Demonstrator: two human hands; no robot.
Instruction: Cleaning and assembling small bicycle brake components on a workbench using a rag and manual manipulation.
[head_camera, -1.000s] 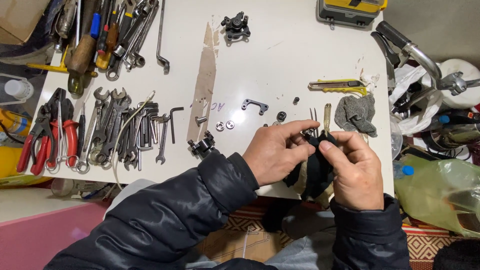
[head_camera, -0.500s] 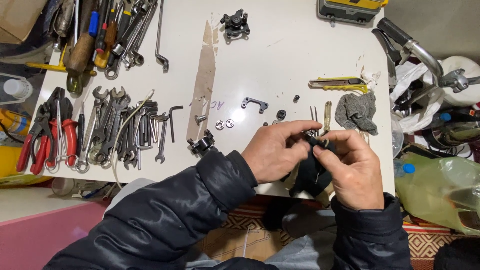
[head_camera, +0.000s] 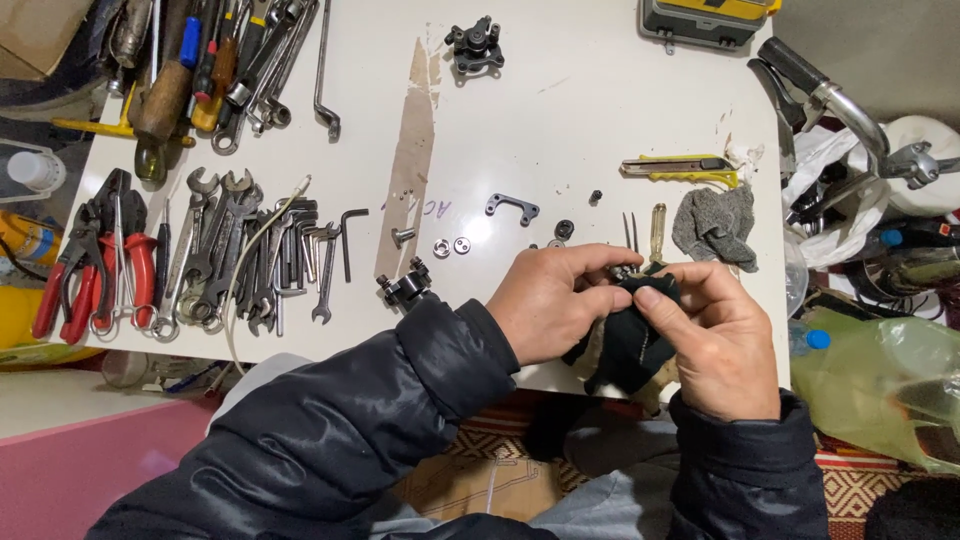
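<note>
Black cloth (head_camera: 628, 345) sits bunched between both hands at the near edge of the white table (head_camera: 560, 120), with a small metal part (head_camera: 628, 272) peeking from its top, too small to make out. Compared with a second ago, almost nothing changes: the hands stay over the same spot just on the near side of the grey rag (head_camera: 715, 225), and only the fingers shift slightly around the bundle. The left hand (head_camera: 555, 300) comes in from the left, knuckles up, fingers curled and closed onto the cloth's upper edge where the metal part shows. The right hand (head_camera: 715, 345) cups the cloth from the right, thumb pressed flat on top of the black fabric, fingers wrapped under it, so both grips are clamped on the cloth. Both forearms in dark padded sleeves angle up from the bottom of the view. Left of the grey rag lie two washers (head_camera: 452, 246) and a small black bracket (head_camera: 512, 208); farther left, a spread of wrenches (head_camera: 235, 260) and red-handled pliers (head_camera: 95, 270).
</note>
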